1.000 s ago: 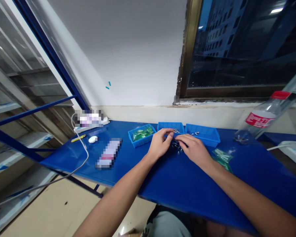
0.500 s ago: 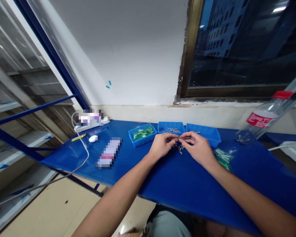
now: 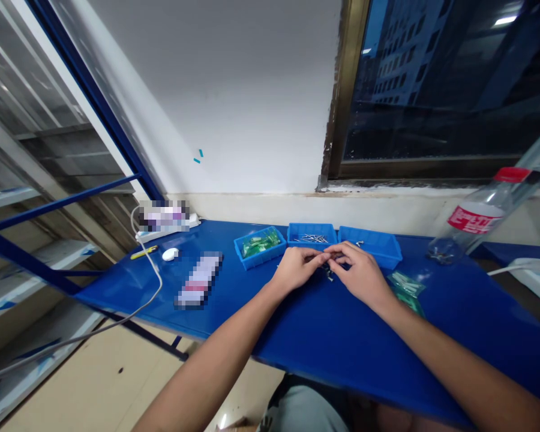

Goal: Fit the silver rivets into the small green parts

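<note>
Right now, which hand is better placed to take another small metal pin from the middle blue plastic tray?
Left. The left hand lies just below the middle blue plastic tray; the right hand sits nearer the right blue tray.

White wall, dark night window, blue table, beige floor, metal shelving.

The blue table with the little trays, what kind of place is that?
Probably a small workshop bench for putting tiny parts together. The blue table holds three blue trays with small metal pins and green packets, and metal shelves stand at the left. Both hands meet over small parts.
</note>
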Action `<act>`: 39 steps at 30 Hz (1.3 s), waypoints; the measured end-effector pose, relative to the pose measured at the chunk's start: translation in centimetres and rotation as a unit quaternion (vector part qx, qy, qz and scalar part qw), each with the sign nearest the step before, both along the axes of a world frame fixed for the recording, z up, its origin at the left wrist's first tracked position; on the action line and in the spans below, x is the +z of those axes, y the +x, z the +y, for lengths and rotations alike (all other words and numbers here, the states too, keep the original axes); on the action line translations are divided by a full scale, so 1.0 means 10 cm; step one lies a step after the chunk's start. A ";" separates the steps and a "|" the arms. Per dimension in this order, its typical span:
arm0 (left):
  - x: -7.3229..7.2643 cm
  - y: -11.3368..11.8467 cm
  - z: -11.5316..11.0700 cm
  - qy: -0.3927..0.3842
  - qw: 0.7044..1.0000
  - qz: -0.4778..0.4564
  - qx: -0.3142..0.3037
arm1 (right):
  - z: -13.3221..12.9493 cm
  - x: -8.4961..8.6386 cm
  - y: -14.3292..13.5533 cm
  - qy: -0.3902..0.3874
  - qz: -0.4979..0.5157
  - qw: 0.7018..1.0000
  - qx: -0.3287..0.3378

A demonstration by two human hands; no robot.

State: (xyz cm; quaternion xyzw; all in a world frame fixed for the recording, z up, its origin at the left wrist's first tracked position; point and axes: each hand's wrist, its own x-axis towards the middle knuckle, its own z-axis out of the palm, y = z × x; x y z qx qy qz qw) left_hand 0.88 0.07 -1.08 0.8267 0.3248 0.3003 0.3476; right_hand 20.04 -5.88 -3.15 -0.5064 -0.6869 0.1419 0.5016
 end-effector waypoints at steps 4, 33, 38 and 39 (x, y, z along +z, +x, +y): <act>-0.04 0.01 0.04 0.009 0.999 -0.017 0.028 | -0.01 0.01 0.01 0.029 -0.038 0.999 -0.019; -0.07 0.05 0.03 -0.017 0.996 -0.085 0.016 | 0.04 -0.09 -0.04 -0.055 0.052 0.997 -0.023; -0.03 0.04 0.00 -0.053 0.995 -0.086 0.011 | 0.05 -0.04 -0.01 -0.031 0.013 0.999 -0.031; -0.02 0.03 0.00 -0.061 0.995 -0.075 0.005 | 0.04 -0.03 -0.01 -0.028 0.010 0.999 -0.030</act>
